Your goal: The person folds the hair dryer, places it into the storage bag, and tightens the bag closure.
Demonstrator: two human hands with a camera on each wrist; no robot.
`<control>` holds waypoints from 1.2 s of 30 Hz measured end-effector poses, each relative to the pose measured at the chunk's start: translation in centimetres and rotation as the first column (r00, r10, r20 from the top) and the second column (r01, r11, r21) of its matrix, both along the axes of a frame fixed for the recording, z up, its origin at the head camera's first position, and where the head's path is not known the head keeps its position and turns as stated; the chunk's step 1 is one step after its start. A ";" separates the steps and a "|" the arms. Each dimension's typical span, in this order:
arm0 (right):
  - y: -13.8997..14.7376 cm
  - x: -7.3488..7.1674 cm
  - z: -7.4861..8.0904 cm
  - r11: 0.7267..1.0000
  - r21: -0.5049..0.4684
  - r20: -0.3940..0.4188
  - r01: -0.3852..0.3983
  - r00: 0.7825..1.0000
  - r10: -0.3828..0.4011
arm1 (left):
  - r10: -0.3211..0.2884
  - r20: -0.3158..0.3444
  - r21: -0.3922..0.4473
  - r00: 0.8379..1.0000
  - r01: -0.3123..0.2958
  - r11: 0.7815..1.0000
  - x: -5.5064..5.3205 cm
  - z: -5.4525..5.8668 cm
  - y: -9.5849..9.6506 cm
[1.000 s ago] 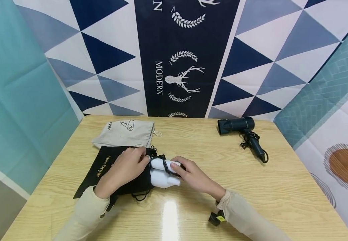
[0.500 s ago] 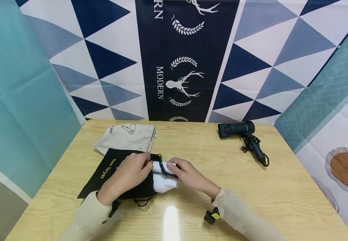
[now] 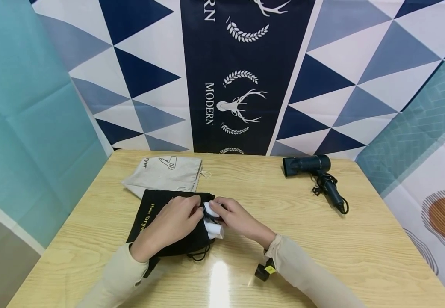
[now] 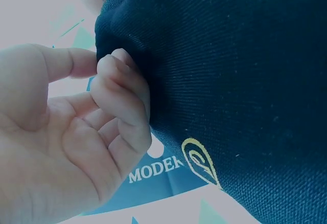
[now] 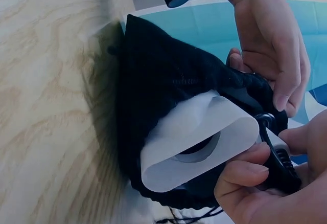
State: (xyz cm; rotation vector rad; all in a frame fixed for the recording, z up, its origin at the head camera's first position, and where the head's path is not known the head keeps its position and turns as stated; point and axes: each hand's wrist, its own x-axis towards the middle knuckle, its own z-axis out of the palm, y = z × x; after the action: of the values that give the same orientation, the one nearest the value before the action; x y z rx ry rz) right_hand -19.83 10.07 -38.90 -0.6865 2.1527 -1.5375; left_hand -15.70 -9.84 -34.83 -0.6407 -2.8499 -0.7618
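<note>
A white hair dryer (image 3: 215,231) is mostly inside a black drawstring bag (image 3: 195,239), which lies on its side and has gold "Hair Dryer" lettering. In the right wrist view its wide, flat nozzle (image 5: 237,127) pokes out of the bag's mouth. My right hand (image 3: 239,218) grips the handle end, where a black cord (image 5: 283,165) is wrapped. My left hand (image 3: 172,220) pinches the upper edge of the bag's mouth; the left wrist view shows its thumb and curled fingers at the black cloth. The dryer's body is hidden in the bag.
Behind the black bag lies a grey-beige cloth bag (image 3: 168,175) printed with a hair dryer. A black hair dryer (image 3: 307,165) with its cord wound round the handle rests at the table's back right. Patterned cloth walls (image 3: 230,85) stand behind the wooden table (image 3: 303,239).
The right hand has pushed the white hair dryer leftward, deeper into the black bag; less of its body and handle shows. The left hand keeps its pinch on the bag's edge.
</note>
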 end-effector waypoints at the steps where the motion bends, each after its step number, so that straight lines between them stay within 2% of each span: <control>1: -0.1 0.0 0.0 1.000 -0.015 0.021 -0.004 1.000 0.004 | -0.006 -0.001 0.001 1.000 0.006 1.000 0.0 0.0 0.0; 5: -0.1 -0.3 -0.2 0.997 -0.074 0.104 -0.005 0.994 0.013 | -0.032 -0.018 0.006 0.999 0.032 0.999 0.0 -0.2 0.2; 9: -0.2 -0.5 -0.3 0.994 -0.112 0.150 0.002 0.989 0.015 | -0.045 -0.035 0.002 0.998 0.045 0.999 0.1 -0.4 0.5; 14: -0.3 -0.7 -0.5 0.989 -0.144 0.224 0.022 0.975 0.011 | -0.054 -0.001 0.008 0.999 0.054 0.998 0.4 -0.6 0.7; 19: -0.4 -0.6 -1.0 0.983 -0.179 0.315 0.050 0.949 0.009 | -0.061 0.020 0.007 0.998 0.061 0.998 0.5 -1.0 1.0; 31: -0.7 -0.1 -1.9 0.965 -0.223 0.425 0.137 0.905 -0.030 | -0.129 0.043 -0.006 0.991 0.129 0.992 1.2 -1.8 2.3; 36: -1.4 -0.2 -2.6 0.948 -0.268 0.459 0.172 0.888 -0.032 | -0.133 0.038 -0.027 0.990 0.134 0.991 1.3 -1.9 2.4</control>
State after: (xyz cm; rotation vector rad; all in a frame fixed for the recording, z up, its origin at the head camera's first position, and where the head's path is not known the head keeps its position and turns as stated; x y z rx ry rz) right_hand -20.00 8.64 -41.46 -0.2616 1.6479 -1.8885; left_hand -14.40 -7.40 -36.72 -0.8371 -2.8793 -0.7597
